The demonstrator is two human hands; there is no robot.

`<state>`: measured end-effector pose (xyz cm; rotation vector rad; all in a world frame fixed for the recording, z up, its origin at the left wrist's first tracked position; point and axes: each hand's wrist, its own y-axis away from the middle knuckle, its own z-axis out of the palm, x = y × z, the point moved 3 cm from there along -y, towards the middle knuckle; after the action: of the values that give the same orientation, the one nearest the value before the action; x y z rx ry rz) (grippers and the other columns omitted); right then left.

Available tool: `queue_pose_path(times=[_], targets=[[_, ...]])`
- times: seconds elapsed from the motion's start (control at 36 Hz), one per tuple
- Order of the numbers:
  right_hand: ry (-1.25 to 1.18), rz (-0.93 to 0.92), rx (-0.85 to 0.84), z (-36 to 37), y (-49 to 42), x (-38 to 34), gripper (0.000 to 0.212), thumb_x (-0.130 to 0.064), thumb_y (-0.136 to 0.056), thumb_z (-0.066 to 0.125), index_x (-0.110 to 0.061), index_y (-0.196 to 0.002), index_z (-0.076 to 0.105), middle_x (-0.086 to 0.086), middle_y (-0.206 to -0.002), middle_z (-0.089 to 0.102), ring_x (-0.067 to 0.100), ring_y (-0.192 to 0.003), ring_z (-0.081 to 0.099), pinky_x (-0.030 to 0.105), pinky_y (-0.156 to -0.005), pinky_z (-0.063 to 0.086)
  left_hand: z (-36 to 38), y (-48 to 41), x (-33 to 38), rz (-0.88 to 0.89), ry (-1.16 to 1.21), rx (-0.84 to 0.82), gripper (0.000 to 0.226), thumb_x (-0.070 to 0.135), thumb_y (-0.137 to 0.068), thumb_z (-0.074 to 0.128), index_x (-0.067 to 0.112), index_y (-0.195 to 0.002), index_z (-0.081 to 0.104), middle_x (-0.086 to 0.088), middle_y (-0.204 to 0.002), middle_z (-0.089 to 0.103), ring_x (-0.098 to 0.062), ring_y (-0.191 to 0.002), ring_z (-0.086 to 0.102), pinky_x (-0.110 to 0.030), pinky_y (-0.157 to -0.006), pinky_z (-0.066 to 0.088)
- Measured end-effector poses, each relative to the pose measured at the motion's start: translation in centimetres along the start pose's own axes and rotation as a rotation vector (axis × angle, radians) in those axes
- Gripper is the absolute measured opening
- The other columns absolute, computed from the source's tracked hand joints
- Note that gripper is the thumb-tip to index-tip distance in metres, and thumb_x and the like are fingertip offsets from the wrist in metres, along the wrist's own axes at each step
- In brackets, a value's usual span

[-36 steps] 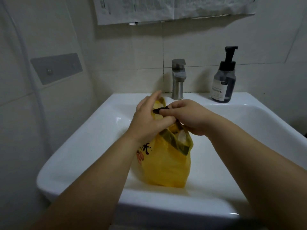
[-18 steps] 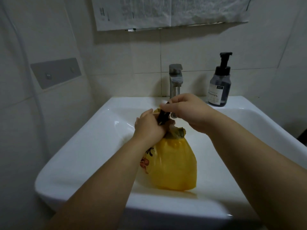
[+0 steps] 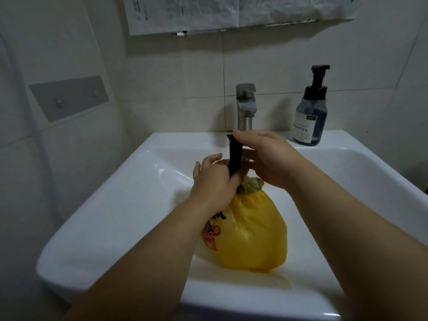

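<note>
I note the left hand (image 3: 213, 181) curled round the bunched neck of the yellow printed plastic bag (image 3: 252, 232). The bag stands in the white ceramic sink (image 3: 92, 239), its bottom on the basin floor. A second ago the bag's mouth gaped between both hands. It is now gathered tight, with only a crumpled tuft showing beside the grip.

From the left fist a flat black band (image 3: 235, 156) runs straight up, taut, to the right hand (image 3: 271, 158), whose fingers pinch its upper end. That hand has risen from the bag's mouth to just in front of the brushed steel tap (image 3: 246, 107).

I judge the closure begun but not secured: the band is stretched, yet no wrap shows round the neck. The dark pump soap bottle (image 3: 311, 117) stands well apart on the rim.
</note>
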<state>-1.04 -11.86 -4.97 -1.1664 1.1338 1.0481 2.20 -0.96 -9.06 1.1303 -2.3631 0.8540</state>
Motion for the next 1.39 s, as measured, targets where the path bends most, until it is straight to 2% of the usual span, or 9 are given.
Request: queue_pose_path(times=[0.17,0.39,0.61,0.81,0.92,1.03,1.11,1.19,1.39], targets=[[-0.149,-0.014,-0.106,0.3,0.1,0.4,0.016,-0.01,-0.096,0.048,-0.004,-0.108,0.058,0.011,-0.098,0.063,0.025,-0.092,0.063,0.028,-0.075,0.055,-0.8,0.2,-0.1,0.045,0.218,0.145,0.024,0.03,-0.104,0.034,0.017,-0.107,0.054,0.003,-0.087,0.059,-0.015,-0.08,0.058,-0.025,-0.063,0.044],[0.102,-0.148,0.078,0.7,0.3,1.6,0.022,-0.005,-0.096,0.051,-0.023,-0.108,0.055,0.001,-0.097,0.068,0.02,-0.095,0.067,0.029,-0.08,0.056,-2.0,0.5,-0.6,-0.09,0.357,0.38,0.023,0.028,-0.105,0.034,0.023,-0.1,0.055,0.016,-0.084,0.061,0.005,-0.079,0.055,-0.001,-0.062,0.039],[0.585,-0.3,0.122,1.3,1.0,1.6,0.01,-0.012,-0.092,0.06,-0.019,-0.091,0.052,0.001,-0.077,0.067,0.018,-0.077,0.066,0.039,-0.077,0.055,-1.2,0.7,-0.8,-0.213,0.333,0.103,0.021,0.023,-0.104,0.035,0.018,-0.11,0.054,-0.001,-0.095,0.063,-0.016,-0.087,0.059,-0.026,-0.069,0.046],[0.501,-0.262,0.085,1.4,1.6,1.6,0.013,-0.013,-0.086,0.068,-0.017,-0.097,0.075,-0.001,-0.086,0.072,0.013,-0.084,0.068,0.03,-0.083,0.055,-1.2,1.3,-0.8,-0.169,0.507,-0.161,0.028,0.027,-0.068,0.054,0.02,-0.093,0.062,0.005,-0.075,0.06,-0.016,-0.078,0.058,-0.032,-0.07,0.045],[0.358,-0.08,-0.069,1.3,1.6,1.5,0.009,-0.016,-0.086,0.068,-0.021,-0.089,0.075,-0.002,-0.085,0.073,0.012,-0.087,0.069,0.027,-0.083,0.056,-1.4,1.6,-0.8,-0.107,0.29,-0.164,0.007,0.034,-0.088,0.065,0.031,-0.092,0.06,0.01,-0.08,0.064,-0.007,-0.078,0.061,-0.022,-0.065,0.045],[0.102,-0.016,-0.039,1.2,1.5,1.2,0.009,-0.012,-0.091,0.059,-0.018,-0.095,0.064,-0.004,-0.068,0.063,0.016,-0.075,0.06,0.031,-0.077,0.053,-1.6,1.6,-0.6,-0.123,0.274,-0.106,0.04,0.049,-0.095,0.048,0.018,-0.072,0.058,0.001,-0.066,0.056,-0.013,-0.063,0.054,-0.026,-0.056,0.038],[0.152,0.002,0.199,0.2,1.1,1.5,0.022,-0.021,-0.092,0.059,-0.02,-0.113,0.052,0.006,-0.093,0.058,0.019,-0.076,0.057,0.033,-0.073,0.055,-1.5,1.7,-0.4,-0.152,0.279,-0.087,0.054,0.054,-0.097,0.038,0.017,-0.062,0.056,0.003,-0.055,0.052,-0.011,-0.056,0.05,-0.023,-0.055,0.037],[0.248,0.102,0.106,-0.4,1.3,1.7,0.049,-0.034,-0.093,0.058,-0.026,-0.138,0.041,0.004,-0.103,0.055,0.02,-0.085,0.057,0.033,-0.077,0.053,-1.7,1.7,-0.9,-0.163,0.295,-0.057,0.049,0.05,-0.1,0.034,0.032,-0.063,0.06,0.014,-0.049,0.057,0.0,-0.057,0.053,-0.015,-0.053,0.036],[0.256,0.101,-0.114,0.8,1.7,1.5,0.019,-0.029,-0.096,0.054,-0.015,-0.087,0.064,-0.001,-0.069,0.057,0.013,-0.062,0.053,0.025,-0.06,0.044,-2.3,1.6,-0.8,-0.215,0.305,-0.08,0.063,0.055,-0.1,0.021,0.009,-0.072,0.054,0.0,-0.062,0.051,-0.013,-0.057,0.046,-0.025,-0.057,0.033]])
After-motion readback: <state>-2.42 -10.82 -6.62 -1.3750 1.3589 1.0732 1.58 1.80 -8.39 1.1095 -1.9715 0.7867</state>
